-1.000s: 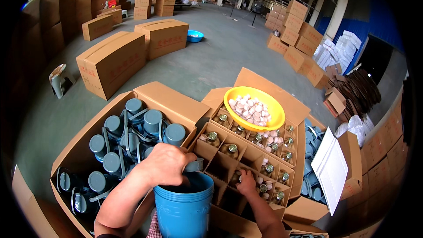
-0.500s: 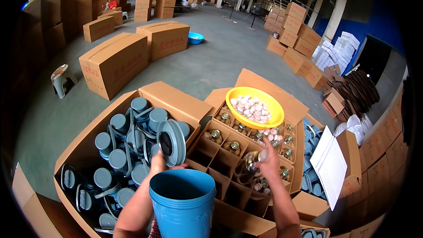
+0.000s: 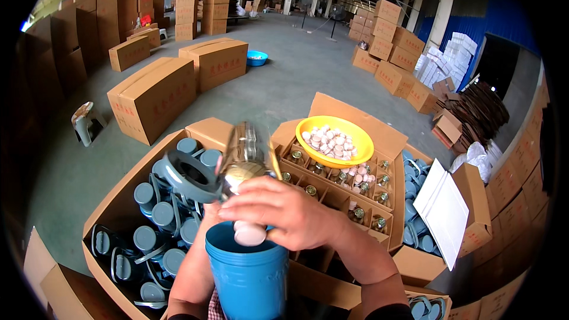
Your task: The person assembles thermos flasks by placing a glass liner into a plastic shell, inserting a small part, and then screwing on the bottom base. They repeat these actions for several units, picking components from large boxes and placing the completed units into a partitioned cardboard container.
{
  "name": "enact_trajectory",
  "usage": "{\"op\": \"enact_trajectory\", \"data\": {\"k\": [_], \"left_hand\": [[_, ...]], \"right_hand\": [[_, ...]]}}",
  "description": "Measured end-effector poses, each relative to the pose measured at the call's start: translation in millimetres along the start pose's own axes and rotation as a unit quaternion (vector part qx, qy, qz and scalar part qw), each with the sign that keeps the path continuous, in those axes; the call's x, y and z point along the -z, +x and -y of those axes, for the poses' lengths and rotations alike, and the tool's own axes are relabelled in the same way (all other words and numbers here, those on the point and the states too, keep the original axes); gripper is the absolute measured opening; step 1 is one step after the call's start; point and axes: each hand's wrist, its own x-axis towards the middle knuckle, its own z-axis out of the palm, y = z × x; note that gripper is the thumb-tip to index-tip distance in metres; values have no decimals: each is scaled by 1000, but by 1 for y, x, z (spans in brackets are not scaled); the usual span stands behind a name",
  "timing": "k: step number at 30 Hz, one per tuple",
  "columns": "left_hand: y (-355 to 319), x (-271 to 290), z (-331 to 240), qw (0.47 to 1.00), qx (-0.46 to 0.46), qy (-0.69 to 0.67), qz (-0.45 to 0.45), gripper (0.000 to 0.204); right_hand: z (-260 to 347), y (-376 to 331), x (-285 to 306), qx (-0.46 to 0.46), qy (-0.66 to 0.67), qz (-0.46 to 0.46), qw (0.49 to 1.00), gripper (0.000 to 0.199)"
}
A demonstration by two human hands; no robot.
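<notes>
Head view: we held a glass flask [image 3: 244,154] and white stopper [image 3: 249,234] over the blue bucket [image 3: 249,275], right hand [image 3: 284,213] closed around them. Our left hand [image 3: 212,207], mostly hidden, seemed to grip the grey lid [image 3: 188,176] ready beside it.

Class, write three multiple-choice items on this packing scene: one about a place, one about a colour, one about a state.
1. Where does the yellow bowl sit?
A. on the divided carton
B. on the floor
C. on the stool

2. What colour is the tall cup below the hands?
A. red
B. blue
C. white

3. What is the right hand doing?
A. hanging empty
B. resting flat on a carton
C. gripping a shiny glass liner

Key: 1 A, it rests over the compartments; 2 B, its wall is blue; 3 C, fingers wrap the liner's end.
</notes>
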Motion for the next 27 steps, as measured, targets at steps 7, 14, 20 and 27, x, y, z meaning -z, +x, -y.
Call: {"op": "enact_trajectory", "data": {"k": [7, 14, 20, 27], "left_hand": [[-1, -8, -41, 990, 23, 123, 62, 44], [-47, -12, -60, 970, -42, 215, 106, 44], [-57, -22, -67, 967, -19, 240, 86, 46], [-45, -22, -84, 941, -47, 25, -334, 34]], "right_hand": [[-64, -18, 12, -268, 285, -359, 848, 80], [-33, -24, -20, -212, 526, -212, 796, 78], [-22, -37, -36, -281, 543, 69, 788, 60], [-22, -11, -22, -339, 339, 245, 843, 46]]}}
